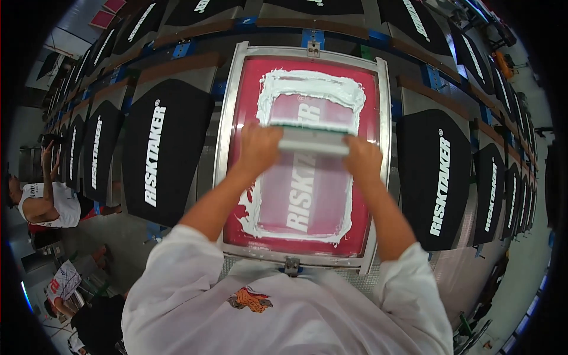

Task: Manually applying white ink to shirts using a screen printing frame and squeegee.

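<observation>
A squeegee (pixel 315 142) with a pale handle and a dark green blade lies crosswise over a framed printing screen (pixel 241 154). My left hand (pixel 260 148) grips its left end, and my right hand (pixel 363 158) has hold of its right end. Both hands and the squeegee are slightly blurred. White ink (pixel 313 83) forms a thick band at the screen's far end and runs in ridges down both sides of the red mesh. Large lettering shows through the pale middle area, partly covered by the squeegee.
Black fabric panels with white lettering, one at left (pixel 168 148) and one at right (pixel 435 177), lie on flat boards. Several more line both sides and the far row. A metal clamp (pixel 291 266) holds the frame's near edge. Other people (pixel 56 201) are at the left.
</observation>
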`<action>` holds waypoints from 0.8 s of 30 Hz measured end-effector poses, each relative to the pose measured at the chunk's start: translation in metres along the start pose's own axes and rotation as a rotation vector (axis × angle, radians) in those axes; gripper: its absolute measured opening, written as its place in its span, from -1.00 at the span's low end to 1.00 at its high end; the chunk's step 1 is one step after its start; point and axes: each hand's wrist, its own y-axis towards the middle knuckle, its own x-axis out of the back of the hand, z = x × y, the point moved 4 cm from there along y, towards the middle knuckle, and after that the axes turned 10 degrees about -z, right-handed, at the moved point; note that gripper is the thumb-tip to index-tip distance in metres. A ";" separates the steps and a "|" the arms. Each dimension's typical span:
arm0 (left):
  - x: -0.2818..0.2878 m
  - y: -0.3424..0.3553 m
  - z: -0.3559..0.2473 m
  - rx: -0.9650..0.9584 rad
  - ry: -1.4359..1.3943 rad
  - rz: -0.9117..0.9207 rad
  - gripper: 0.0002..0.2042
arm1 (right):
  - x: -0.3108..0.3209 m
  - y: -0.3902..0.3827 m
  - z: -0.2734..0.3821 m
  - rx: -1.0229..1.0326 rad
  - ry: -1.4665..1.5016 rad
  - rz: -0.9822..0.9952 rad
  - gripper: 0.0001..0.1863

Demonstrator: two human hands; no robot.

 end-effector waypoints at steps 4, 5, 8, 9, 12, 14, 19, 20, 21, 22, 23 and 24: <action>-0.013 0.111 0.033 0.152 0.118 0.260 -0.76 | -0.020 0.118 -0.025 0.002 -0.124 0.209 -0.69; -0.008 0.136 0.034 0.175 0.136 0.336 -0.74 | -0.019 0.141 -0.031 0.029 -0.162 0.274 -0.66; -0.014 0.173 0.015 0.205 0.223 0.459 -0.78 | -0.015 0.158 -0.042 0.006 -0.168 0.383 -0.62; -0.024 0.178 -0.001 0.088 0.203 0.367 -0.74 | -0.002 0.151 -0.033 0.041 -0.100 0.001 -0.60; -0.042 0.179 -0.003 -0.035 0.043 0.332 -0.68 | 0.059 0.088 0.016 0.033 0.046 -0.485 -0.64; -0.030 0.196 0.015 -0.091 -0.122 0.415 -0.58 | 0.075 0.009 0.024 -0.442 0.535 -0.053 -0.71; -0.025 0.240 0.021 -0.329 -0.104 0.259 -0.59 | 0.094 -0.237 0.077 -1.105 1.017 1.009 -0.71; -0.031 0.241 0.016 -0.329 -0.049 0.224 -0.59 | 0.085 -0.263 0.096 -1.007 0.908 0.964 -0.70; -0.031 0.232 0.005 -0.347 -0.051 0.227 -0.59 | 0.079 -0.271 0.119 -1.091 1.000 0.841 -0.66; -0.031 0.220 -0.002 -0.277 -0.010 0.219 -0.59 | 0.073 -0.277 0.135 -1.167 1.090 0.711 -0.61; -0.029 0.205 0.003 -0.190 0.041 0.203 -0.59 | 0.067 -0.283 0.139 -1.155 1.095 0.710 -0.61; -0.017 0.194 0.021 -0.383 -0.588 0.146 -0.58 | 0.060 -0.290 0.142 -1.095 0.991 0.747 -0.63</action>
